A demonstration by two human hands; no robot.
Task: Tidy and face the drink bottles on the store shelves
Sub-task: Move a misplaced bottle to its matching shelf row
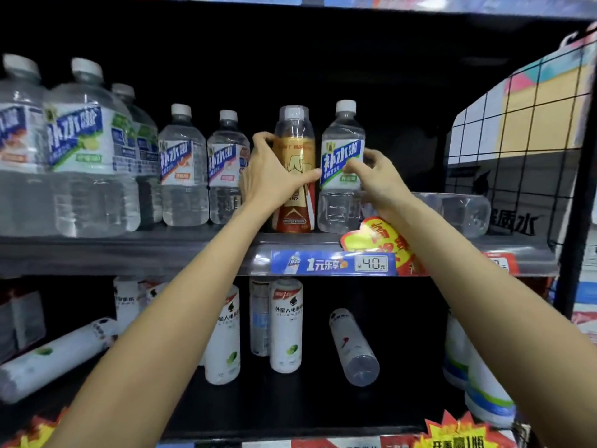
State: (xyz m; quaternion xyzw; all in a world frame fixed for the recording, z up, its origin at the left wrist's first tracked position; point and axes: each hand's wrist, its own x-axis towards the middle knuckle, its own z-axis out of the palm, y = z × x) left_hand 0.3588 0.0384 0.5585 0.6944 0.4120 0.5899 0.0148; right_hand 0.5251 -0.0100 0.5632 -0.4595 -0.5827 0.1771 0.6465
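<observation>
An orange-and-red labelled bottle stands upright on the upper shelf, and my left hand is wrapped around its left side. Beside it to the right stands a clear bottle with a blue-green label; my right hand grips its right side at label height. Left of these stand two small clear bottles and several larger ones. A clear bottle lies on its side at the shelf's right end.
The lower shelf holds upright white bottles, one clear bottle lying down and a white one lying at the left. A wire grid panel closes the right side. A price strip and red promo tags hang on the shelf edge.
</observation>
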